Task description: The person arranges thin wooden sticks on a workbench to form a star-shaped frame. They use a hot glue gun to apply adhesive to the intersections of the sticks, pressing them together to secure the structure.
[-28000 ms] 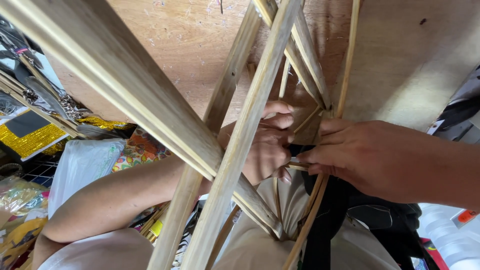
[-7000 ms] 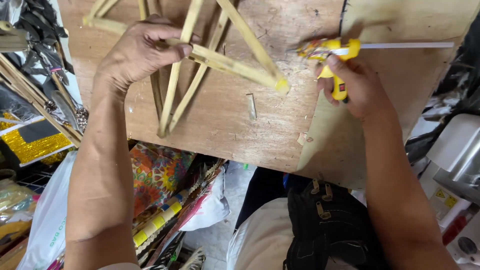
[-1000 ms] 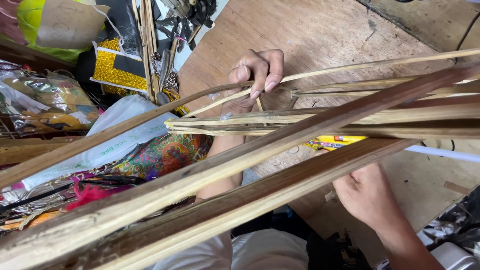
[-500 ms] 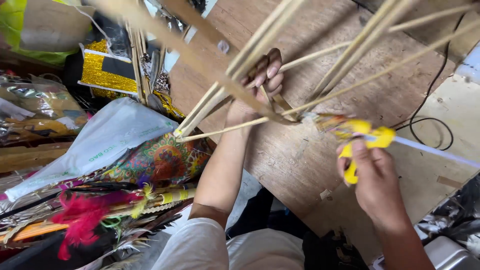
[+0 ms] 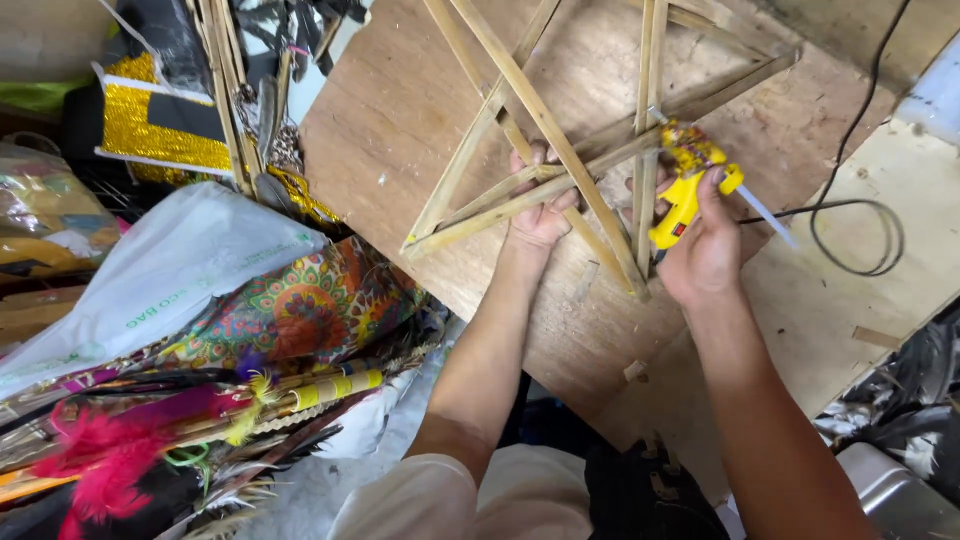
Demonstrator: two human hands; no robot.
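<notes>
Seen from above, a person works at a brown wooden board (image 5: 400, 130) laid across a cluttered space. A star-shaped frame of bamboo strips (image 5: 560, 150) lies flat on the middle of the board. The left hand (image 5: 540, 205) grips the frame where several strips cross, fingers curled over them. The right hand (image 5: 700, 240), just right of it, is closed around a yellow glue gun (image 5: 685, 185), its nozzle touching a strip at the frame's right side. The gun's black cord (image 5: 860, 210) loops away to the right. At left lie a white plastic bag (image 5: 160, 280), patterned cloth (image 5: 300, 310), pink feathers (image 5: 100, 450) and gold glitter sheets (image 5: 150, 130).
</notes>
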